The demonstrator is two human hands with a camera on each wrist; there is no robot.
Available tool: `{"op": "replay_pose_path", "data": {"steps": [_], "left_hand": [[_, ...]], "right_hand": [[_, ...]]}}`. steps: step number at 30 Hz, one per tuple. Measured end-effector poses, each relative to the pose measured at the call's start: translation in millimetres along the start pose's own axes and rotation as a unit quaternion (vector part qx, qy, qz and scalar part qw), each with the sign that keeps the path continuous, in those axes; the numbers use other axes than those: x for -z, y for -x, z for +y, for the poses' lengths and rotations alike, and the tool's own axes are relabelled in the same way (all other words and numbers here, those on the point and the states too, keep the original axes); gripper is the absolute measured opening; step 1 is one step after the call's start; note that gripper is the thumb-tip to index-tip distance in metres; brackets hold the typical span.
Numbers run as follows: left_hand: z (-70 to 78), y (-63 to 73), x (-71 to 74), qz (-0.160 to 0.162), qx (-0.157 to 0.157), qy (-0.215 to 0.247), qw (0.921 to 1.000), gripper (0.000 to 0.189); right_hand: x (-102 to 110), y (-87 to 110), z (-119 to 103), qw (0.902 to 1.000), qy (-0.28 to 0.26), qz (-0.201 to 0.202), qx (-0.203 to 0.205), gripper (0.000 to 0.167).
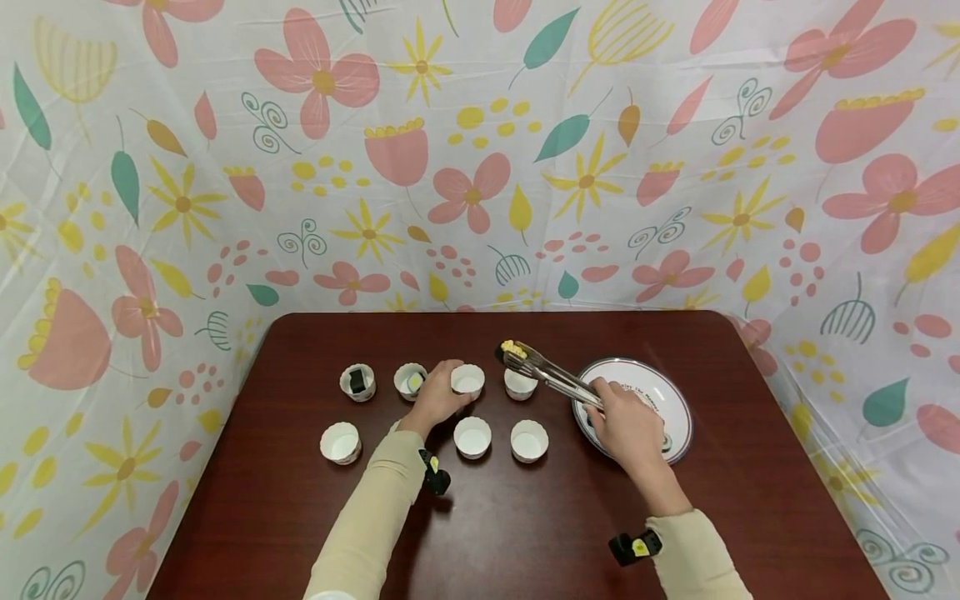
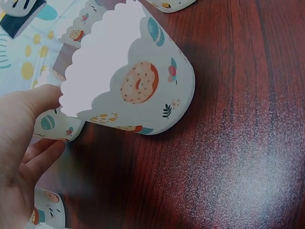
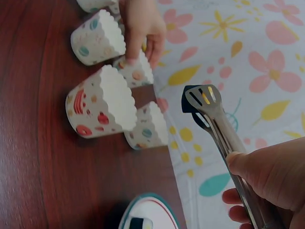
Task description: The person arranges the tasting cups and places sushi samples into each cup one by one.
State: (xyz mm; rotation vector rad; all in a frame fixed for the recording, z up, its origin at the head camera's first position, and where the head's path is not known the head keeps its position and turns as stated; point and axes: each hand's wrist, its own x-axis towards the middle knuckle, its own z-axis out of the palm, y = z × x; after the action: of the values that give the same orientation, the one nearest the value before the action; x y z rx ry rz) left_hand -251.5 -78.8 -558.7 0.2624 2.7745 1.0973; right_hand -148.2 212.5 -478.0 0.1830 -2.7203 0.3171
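In the head view, the left arm reaches up from the bottom of the frame, its hand (image 1: 437,397) pinching a scalloped paper baking cup (image 1: 467,382) near the center, opening upward. The right forearm slants in from the lower right; that hand (image 1: 628,423) grips metal tongs (image 1: 555,377). Their long axis runs diagonally, tips toward the upper left, clamping a small black-and-yellow piece (image 1: 512,348). A round plate (image 1: 681,417), right of center on the dark red-brown counter (image 1: 525,533), bears curved lettering too small to read.
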Motion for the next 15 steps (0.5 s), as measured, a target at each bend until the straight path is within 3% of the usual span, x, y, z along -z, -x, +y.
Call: {"op": "replay_pose_path", "data": {"steps": [5,15], "left_hand": [[-1.0,-0.7,-0.7,0.0,0.001,0.0,1.0,0.063],[-2.4,-2.2,-1.3,-0.003,0.004,-0.001,1.0,0.065]], "right_hand": [[-6,-2.3,-10,0.9997,0.003,0.009,0.023,0.031],[-14,-6.3,-26,0.9993,0.003,-0.018,0.031,0.031]]}}
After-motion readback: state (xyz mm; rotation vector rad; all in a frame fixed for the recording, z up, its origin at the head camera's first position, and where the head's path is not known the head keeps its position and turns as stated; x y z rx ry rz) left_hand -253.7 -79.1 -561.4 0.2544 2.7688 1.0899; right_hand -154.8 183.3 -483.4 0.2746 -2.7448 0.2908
